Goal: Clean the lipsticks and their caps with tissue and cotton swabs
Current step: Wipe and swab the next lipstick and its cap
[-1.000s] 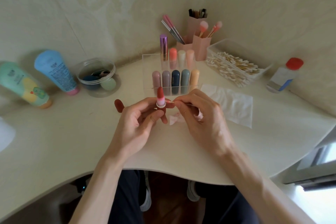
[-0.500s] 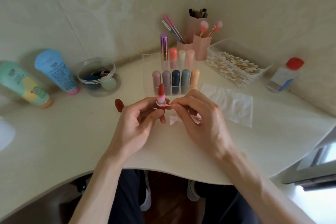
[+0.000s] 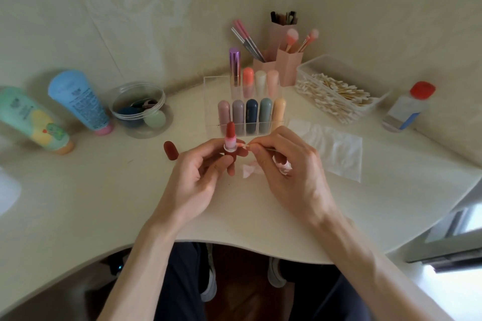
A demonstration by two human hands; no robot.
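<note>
No text is legible. Fine print on the light-blue plastic tube [image 3: 78,99], left of the clear acrylic rack [image 3: 210,104], is too blurred.

green tube [image 3: 34,122], blue tube [image 3: 78,99], clear bowl [image 3: 116,115], pink brush holders [image 3: 289,66], red-capped bottle [image 3: 407,109]

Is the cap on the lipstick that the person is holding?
No: the lipstick in the left hand shows its bare red tip, and a dark red cap lies apart on the table.

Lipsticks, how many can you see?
10: five lipsticks in the rack's front row, four in its back row, one open in the left hand. Others may hide behind them.
</note>
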